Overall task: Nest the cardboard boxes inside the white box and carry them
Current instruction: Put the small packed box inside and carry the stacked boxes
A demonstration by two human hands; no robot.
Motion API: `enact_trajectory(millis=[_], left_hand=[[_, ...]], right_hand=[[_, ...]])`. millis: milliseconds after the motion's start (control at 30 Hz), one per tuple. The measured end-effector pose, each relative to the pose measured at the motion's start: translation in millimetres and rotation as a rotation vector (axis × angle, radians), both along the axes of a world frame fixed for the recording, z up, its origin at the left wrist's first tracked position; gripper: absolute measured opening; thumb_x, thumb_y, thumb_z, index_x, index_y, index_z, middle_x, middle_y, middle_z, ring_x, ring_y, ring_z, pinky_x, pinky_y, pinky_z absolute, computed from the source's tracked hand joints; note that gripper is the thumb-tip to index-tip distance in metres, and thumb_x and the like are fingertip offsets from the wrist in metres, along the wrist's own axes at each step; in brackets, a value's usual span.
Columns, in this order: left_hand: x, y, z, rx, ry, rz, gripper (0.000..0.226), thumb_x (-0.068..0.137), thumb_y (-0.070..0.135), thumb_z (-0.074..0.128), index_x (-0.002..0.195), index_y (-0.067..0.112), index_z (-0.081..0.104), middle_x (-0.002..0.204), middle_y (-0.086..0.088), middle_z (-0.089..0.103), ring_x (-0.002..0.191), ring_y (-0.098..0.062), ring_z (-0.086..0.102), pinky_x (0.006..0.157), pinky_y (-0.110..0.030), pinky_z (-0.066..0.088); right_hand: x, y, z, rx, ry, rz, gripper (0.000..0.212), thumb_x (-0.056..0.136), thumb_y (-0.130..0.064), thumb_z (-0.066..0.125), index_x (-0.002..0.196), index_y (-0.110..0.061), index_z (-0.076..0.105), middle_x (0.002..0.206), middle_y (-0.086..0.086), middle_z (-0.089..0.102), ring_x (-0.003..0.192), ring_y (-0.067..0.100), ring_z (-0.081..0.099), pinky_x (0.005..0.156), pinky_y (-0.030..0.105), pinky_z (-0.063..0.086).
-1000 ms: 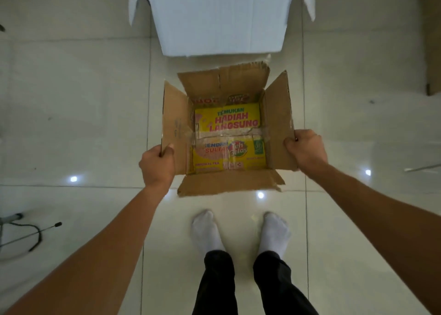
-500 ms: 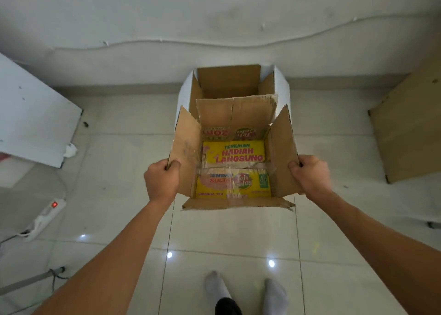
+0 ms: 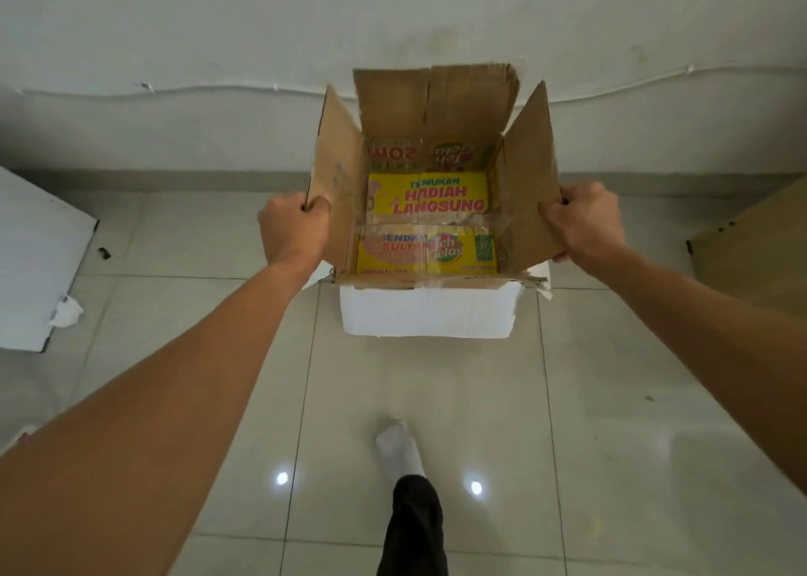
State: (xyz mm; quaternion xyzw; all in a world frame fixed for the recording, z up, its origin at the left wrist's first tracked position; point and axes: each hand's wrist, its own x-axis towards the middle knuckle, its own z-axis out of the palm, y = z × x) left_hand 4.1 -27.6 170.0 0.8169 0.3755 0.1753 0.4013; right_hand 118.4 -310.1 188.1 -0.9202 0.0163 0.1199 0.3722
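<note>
A brown cardboard box with open flaps and a yellow printed bottom is held in the air. My left hand grips its left flap and my right hand grips its right flap. Directly under it on the floor stands the white box; only its near wall shows, the rest is hidden by the brown box. Whether the brown box sits inside the white one cannot be told.
A white wall rises just behind the boxes. A white board lies at the left with crumpled paper beside it. A brown board leans at the right. My socked foot stands on the tiled floor.
I have stepped forward with the brown box. It has moved from in front of the white box to right over it, covering the white box's opening.
</note>
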Motion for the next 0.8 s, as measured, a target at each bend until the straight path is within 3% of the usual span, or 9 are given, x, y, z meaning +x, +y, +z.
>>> enact_trajectory(millis=[100,233,367,500,567,633,733,800], left_hand=[[33.1,21.9,-28.0,-0.034,0.022,-0.018,0.049,0.081,0.019,0.061,0.044,0.014,0.030,0.042,0.002,0.027,0.035,-0.009,0.023,0.036,-0.018,0.018],[60.8,33.8,-71.5,-0.050,0.048,-0.065,0.050,0.085,0.021,0.060,0.046,0.016,0.030,0.044,0.003,0.029,0.038,-0.010,0.024,0.034,-0.014,0.017],[74.5,40.8,-107.4,-0.062,0.080,-0.061,0.047,0.088,0.022,0.060,0.047,0.021,0.036,0.045,0.007,0.037,0.038,-0.007,0.030,0.034,-0.009,0.022],[79.7,41.8,-133.0,-0.074,0.133,-0.084,0.029,0.089,0.023,0.059,0.061,0.015,0.057,0.053,0.012,0.047,0.045,-0.002,0.043,0.038,-0.004,0.026],[80.7,42.2,-142.4,-0.079,0.152,-0.100,0.019,0.090,0.023,0.058,0.076,0.013,0.066,0.057,0.012,0.050,0.050,-0.002,0.047,0.041,-0.002,0.028],[81.2,43.9,-150.0,-0.079,0.160,-0.120,0.020,0.090,0.022,0.058,0.079,0.008,0.068,0.057,0.010,0.052,0.052,-0.002,0.048,0.043,-0.002,0.029],[84.0,44.6,-159.7,-0.058,0.220,-0.176,0.020,0.089,0.018,0.058,0.078,0.004,0.067,0.057,0.007,0.053,0.052,-0.004,0.047,0.042,-0.002,0.029],[86.3,44.4,-164.5,-0.015,0.261,-0.218,0.018,0.089,0.016,0.057,0.080,0.004,0.065,0.063,0.002,0.057,0.054,-0.006,0.049,0.045,-0.001,0.030]], right_hand=[[29.2,22.8,-27.9,-0.007,0.013,-0.007,0.020,0.080,-0.019,0.051,0.072,-0.006,0.064,0.064,0.014,0.062,0.060,0.039,0.067,0.039,0.048,0.053],[56.7,39.9,-67.9,-0.072,-0.020,-0.005,0.028,0.082,-0.022,0.050,0.078,0.002,0.064,0.078,0.027,0.066,0.070,0.043,0.066,0.060,0.056,0.055],[73.5,50.8,-103.4,-0.106,-0.037,0.020,0.027,0.084,-0.023,0.049,0.071,-0.002,0.062,0.071,0.020,0.062,0.065,0.034,0.060,0.055,0.038,0.050],[81.7,54.4,-131.9,-0.107,-0.035,0.038,0.027,0.084,-0.021,0.050,0.060,-0.007,0.054,0.064,0.016,0.055,0.060,0.030,0.053,0.052,0.034,0.040],[82.0,54.5,-146.0,-0.129,-0.010,0.041,0.027,0.085,-0.020,0.050,0.061,-0.007,0.055,0.064,0.015,0.054,0.061,0.029,0.052,0.053,0.033,0.038],[82.1,55.0,-158.2,-0.157,0.031,0.041,0.026,0.086,-0.020,0.051,0.065,-0.006,0.056,0.067,0.014,0.055,0.063,0.029,0.052,0.054,0.030,0.037],[86.3,55.4,-172.5,-0.181,0.080,0.045,0.026,0.088,-0.022,0.050,0.077,-0.002,0.062,0.077,0.017,0.063,0.067,0.029,0.057,0.058,0.032,0.047],[92.0,57.2,-180.6,-0.192,0.134,0.065,0.026,0.089,-0.024,0.051,0.086,-0.002,0.064,0.085,0.018,0.066,0.071,0.034,0.062,0.064,0.041,0.056]])
